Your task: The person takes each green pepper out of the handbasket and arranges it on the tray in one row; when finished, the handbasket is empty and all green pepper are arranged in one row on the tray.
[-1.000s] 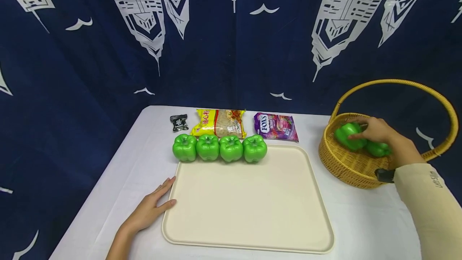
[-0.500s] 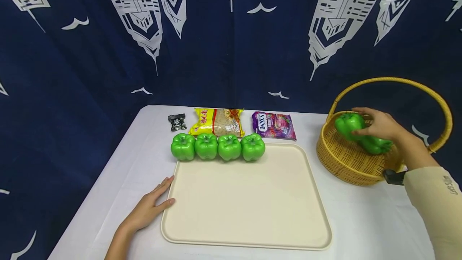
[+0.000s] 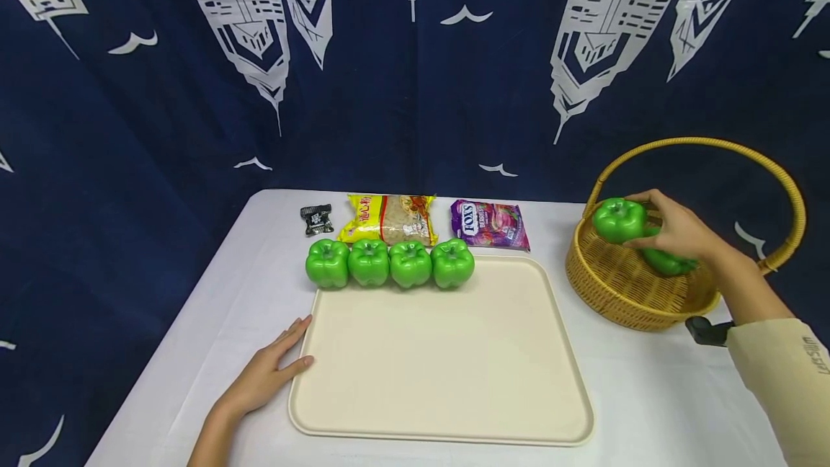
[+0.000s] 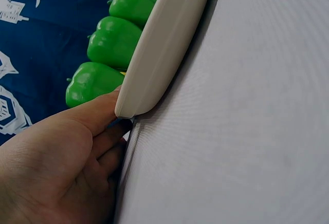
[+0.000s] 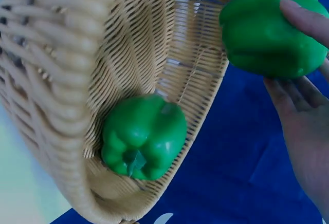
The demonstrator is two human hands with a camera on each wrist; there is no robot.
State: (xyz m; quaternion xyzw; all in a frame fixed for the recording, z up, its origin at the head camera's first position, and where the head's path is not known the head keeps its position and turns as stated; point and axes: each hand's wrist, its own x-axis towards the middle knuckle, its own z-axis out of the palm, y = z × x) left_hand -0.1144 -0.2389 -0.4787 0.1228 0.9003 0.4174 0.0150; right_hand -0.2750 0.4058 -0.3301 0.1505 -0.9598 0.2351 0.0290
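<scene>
My right hand (image 3: 681,229) grips a green bell pepper (image 3: 619,220) above the wicker basket (image 3: 593,301), thumb on one side and fingers on the other. In the right wrist view the held pepper stands out past the basket's rim. A second green bell pepper (image 5: 144,136) lies inside the basket, partly hidden by the right hand in the head view. My left hand (image 3: 259,373) rests at the left edge of the cream tray (image 3: 447,366), fingers extended and thumb at the rim. Several green bell peppers (image 3: 411,264) line the tray's far edge, side by side.
Behind the peppers lie a small black packet (image 3: 316,220), a yellow bag (image 3: 392,219) and a purple Fox's candy bag (image 3: 490,224). The basket's tall handle (image 3: 700,141) arches over its opening. A dark blue printed curtain (image 3: 415,107) hangs behind the white table.
My right hand has lifted the bell pepper up from inside the basket, away from the other one, and its top now faces the head camera more. The left hand stays at the tray.
</scene>
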